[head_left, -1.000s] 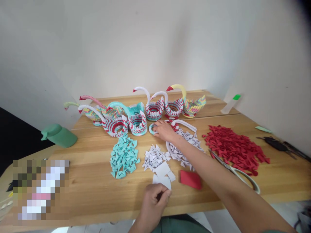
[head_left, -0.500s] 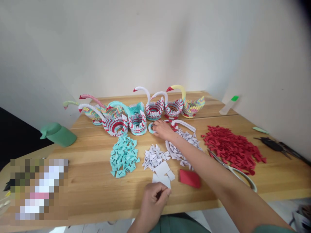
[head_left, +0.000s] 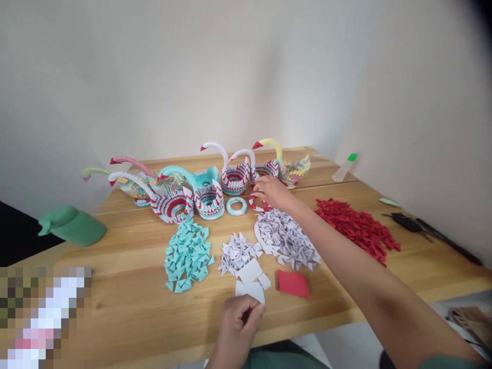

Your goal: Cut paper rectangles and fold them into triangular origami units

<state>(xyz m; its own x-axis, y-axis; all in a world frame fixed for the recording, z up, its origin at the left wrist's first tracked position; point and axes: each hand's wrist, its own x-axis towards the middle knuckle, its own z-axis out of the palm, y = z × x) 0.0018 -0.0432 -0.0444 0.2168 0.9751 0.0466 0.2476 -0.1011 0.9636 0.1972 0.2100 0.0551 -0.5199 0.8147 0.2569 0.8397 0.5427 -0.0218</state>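
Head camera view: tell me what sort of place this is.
Probably a papercraft work table, at home or in a small studio. Finished paper swans, such as the yellow-necked swan, stand at the back, with a pile of turquoise folded pieces and a pile of red folded pieces in front.

Craft workspace indoors, wooden table [head_left: 126, 307] against plain walls [head_left: 184, 77], folded-paper swans [head_left: 172, 205], piles of paper triangles [head_left: 188, 256]
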